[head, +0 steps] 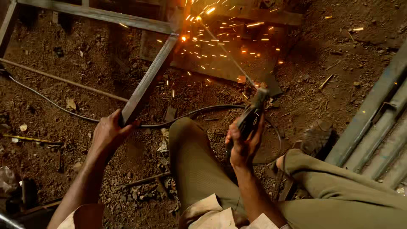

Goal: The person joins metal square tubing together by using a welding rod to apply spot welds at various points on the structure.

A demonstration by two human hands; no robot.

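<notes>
My left hand (109, 132) grips the near end of a square steel tube (149, 80) that runs up to a joint with a crossbar (97, 13) at the top. My right hand (242, 144) is closed around a dark welding electrode holder (253, 113). A thin electrode rod (227, 53) reaches from the holder up to the joint, where orange sparks (212, 25) scatter. My knee in olive trousers (186, 144) is bent between the two hands.
A black cable (51, 103) snakes over the dirt floor from the left toward the holder. A flat steel plate (220, 63) lies under the sparks. Several steel bars (377, 123) lie at the right. My sandalled foot (316, 136) rests beside them.
</notes>
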